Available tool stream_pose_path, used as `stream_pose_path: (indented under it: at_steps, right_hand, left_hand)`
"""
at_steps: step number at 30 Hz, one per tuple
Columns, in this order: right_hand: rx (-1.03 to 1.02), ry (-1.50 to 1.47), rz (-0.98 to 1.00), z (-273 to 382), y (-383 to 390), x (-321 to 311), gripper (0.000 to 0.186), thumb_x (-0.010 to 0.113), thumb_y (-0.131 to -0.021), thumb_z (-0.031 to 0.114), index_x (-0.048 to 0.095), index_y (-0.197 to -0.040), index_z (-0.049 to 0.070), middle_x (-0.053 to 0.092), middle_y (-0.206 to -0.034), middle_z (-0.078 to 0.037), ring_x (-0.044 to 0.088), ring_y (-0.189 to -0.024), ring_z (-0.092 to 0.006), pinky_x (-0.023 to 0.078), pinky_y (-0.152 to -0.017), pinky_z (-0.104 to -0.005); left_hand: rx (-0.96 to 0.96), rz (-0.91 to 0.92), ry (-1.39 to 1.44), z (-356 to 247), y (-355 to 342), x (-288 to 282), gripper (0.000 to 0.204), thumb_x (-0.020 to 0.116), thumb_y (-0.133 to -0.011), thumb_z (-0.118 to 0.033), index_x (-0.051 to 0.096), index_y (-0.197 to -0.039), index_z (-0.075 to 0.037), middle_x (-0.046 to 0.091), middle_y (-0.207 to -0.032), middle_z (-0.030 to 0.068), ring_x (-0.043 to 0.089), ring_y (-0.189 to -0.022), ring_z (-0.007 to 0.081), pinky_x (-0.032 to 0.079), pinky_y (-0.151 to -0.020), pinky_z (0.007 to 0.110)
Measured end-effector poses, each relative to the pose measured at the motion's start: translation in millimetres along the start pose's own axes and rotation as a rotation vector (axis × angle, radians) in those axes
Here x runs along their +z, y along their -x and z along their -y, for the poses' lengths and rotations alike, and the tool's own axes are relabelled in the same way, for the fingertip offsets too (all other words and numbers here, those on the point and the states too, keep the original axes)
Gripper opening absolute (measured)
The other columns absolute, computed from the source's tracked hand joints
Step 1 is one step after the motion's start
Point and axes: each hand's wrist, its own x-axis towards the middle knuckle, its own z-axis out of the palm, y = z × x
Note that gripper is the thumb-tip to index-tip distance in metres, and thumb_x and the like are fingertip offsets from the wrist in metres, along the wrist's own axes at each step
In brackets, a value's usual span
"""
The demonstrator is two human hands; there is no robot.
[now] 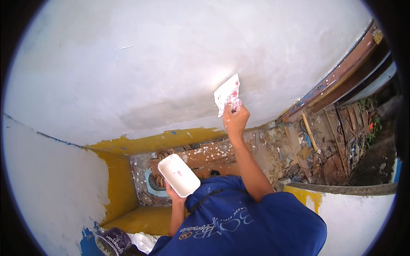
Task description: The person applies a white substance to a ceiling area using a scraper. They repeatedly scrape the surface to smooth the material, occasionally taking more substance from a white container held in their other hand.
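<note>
My right hand is raised, with its fingers closed around the lower end of a flat white spreader marked with pink-red smears. The spreader is at the white wall; I cannot tell whether its edge touches the surface. Lower down, close to my body, my left hand grips a shallow white rectangular tray by its side and underside. A small pink mark shows inside the tray. Duller grey patches spread across the wall left of the spreader.
Yellow paint covers the lower walls. A pale blue basin-like fixture sits on the debris-strewn, paint-spotted floor. A dark bucket and white plastic bag stand lower left. Planks and rubble lie beyond a low wall at right.
</note>
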Motion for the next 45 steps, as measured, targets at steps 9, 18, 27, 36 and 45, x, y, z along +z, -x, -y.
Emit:
stream_pose_path:
  at_steps: [9, 18, 27, 36, 45]
  right_hand:
    - [0.542, -0.708, -0.072, 1.7, -67.3, -12.1, 0.01, 0.05, -0.081, -0.001, 0.052, -0.084, -0.01, 0.057, -0.082, -0.016, 0.063, -0.072, -0.0259, 0.059, -0.064, -0.0387]
    - [0.239, -0.731, -0.193, 71.1, -76.5, -77.5, 0.015, 0.053, -0.081, 0.003, 0.053, -0.086, -0.011, 0.058, -0.085, -0.015, 0.062, -0.074, -0.0205, 0.057, -0.065, -0.0352]
    - [0.208, 0.007, -0.373, -73.8, -74.4, -94.3, 0.021, 0.059, -0.081, 0.013, 0.059, -0.082, -0.008, 0.061, -0.071, -0.016, 0.059, -0.061, -0.0246, 0.046, -0.059, -0.0393]
    - [-0.095, 0.389, -0.181, -42.2, -32.0, -9.4, 0.024, 0.054, -0.081, 0.012, 0.064, -0.099, 0.0, 0.059, -0.069, -0.021, 0.056, -0.065, -0.0389, 0.043, -0.061, -0.0452]
    - [0.148, -0.109, 0.003, -28.3, 2.7, 13.1, 0.021, 0.06, -0.079, 0.009, 0.058, -0.065, -0.007, 0.052, -0.051, -0.011, 0.045, -0.048, -0.0134, 0.037, -0.049, -0.0329]
  left_hand:
    - [-0.078, -0.049, 0.216, 4.7, -5.3, -25.7, 0.052, 0.036, -0.093, -0.045, 0.038, -0.131, -0.01, 0.048, -0.125, 0.0087, 0.051, -0.111, 0.0245, 0.04, -0.096, 0.046]
    - [-0.092, 0.02, 0.166, 12.4, -9.6, -31.9, 0.055, 0.035, -0.093, -0.046, 0.035, -0.134, -0.01, 0.046, -0.129, 0.0077, 0.047, -0.117, 0.0248, 0.039, -0.097, 0.049]
    - [-0.067, -0.093, 0.195, 6.5, -10.1, -31.5, 0.051, 0.034, -0.093, -0.044, 0.041, -0.129, -0.009, 0.05, -0.123, 0.0087, 0.052, -0.109, 0.0251, 0.042, -0.094, 0.046]
    - [-0.06, -0.028, 0.197, 3.7, -10.2, -47.2, 0.053, 0.036, -0.093, -0.043, 0.036, -0.134, -0.011, 0.045, -0.13, 0.0071, 0.048, -0.116, 0.0245, 0.038, -0.098, 0.05]
    - [-0.092, -0.053, 0.231, 9.4, -9.7, -28.6, 0.051, 0.035, -0.093, -0.043, 0.038, -0.131, -0.01, 0.047, -0.125, 0.0088, 0.05, -0.111, 0.0254, 0.04, -0.095, 0.049]
